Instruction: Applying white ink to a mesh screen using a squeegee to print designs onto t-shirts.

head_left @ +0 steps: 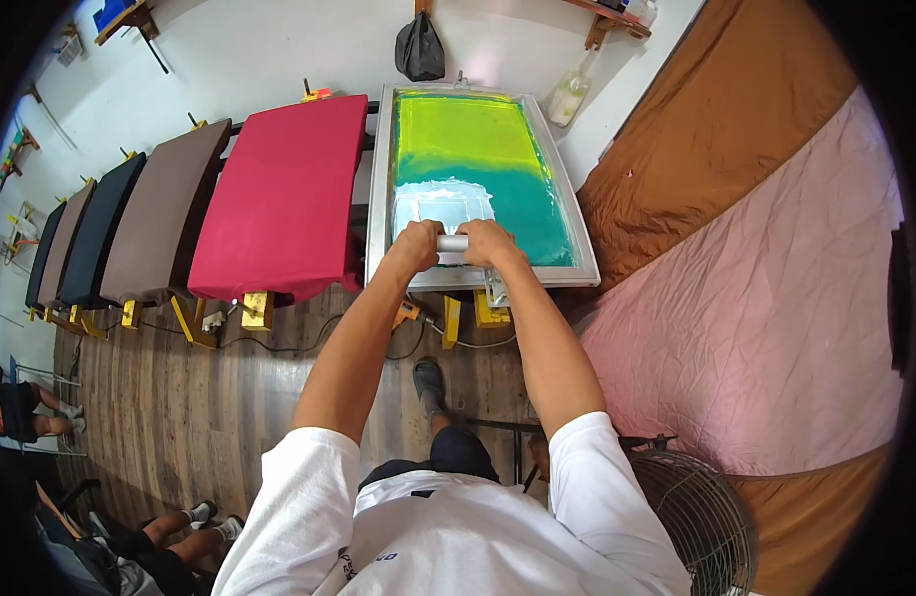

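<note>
My left hand (415, 247) and my right hand (491, 245) are closed side by side around a squeegee (453, 243) with a pale, bar-like handle. It sits at the near end of a screen-printing frame (580, 236), just left of its middle. The frame's metal rim surrounds a mesh (523, 223) that is teal in the near part and yellow-green in the far part. White ink (444, 189) lies on the mesh just beyond my hands, with a ragged far edge. My hands hide the squeegee's blade and part of the ink.
Left of the frame, a row of boards carries red cloth (279, 189), then brown (165, 209) and black cloth. An orange tool (406, 312) and cables are below. A wire-caged fan (701, 517) stands at lower right beside hanging cloth (756, 298). People sit at lower left.
</note>
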The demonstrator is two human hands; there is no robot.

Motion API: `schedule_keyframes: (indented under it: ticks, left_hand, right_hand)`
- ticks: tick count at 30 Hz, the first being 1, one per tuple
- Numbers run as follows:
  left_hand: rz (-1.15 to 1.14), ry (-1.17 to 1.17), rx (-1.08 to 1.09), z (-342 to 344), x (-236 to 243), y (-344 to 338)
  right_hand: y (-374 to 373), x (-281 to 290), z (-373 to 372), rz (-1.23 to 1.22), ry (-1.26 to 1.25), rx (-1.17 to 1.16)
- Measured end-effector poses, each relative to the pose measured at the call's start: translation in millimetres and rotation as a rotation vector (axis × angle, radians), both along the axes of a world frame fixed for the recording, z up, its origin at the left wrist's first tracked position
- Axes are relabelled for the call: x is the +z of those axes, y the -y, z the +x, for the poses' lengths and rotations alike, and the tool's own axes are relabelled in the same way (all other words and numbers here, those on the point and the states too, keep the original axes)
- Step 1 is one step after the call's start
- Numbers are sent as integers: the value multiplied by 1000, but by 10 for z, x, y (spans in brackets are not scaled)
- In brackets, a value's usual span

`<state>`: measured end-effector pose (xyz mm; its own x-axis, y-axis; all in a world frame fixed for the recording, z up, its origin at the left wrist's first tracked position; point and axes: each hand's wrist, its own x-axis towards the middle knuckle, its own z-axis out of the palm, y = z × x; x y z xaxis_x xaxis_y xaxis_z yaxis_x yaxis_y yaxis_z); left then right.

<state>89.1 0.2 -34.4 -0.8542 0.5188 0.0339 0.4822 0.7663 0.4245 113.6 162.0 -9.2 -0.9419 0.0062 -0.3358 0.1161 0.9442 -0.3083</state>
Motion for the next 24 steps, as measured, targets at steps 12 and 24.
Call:
schedule_keyframes:
  ticks: [12,24]
  left_hand:
    - [74,-34,-41,285,-137,-11]
    - [30,-57,-99,432,26,147]
  right_hand:
    - [-172,-62,550,-145,-238,53]
    - [-541,-609,1528,-1117,-27,-833]
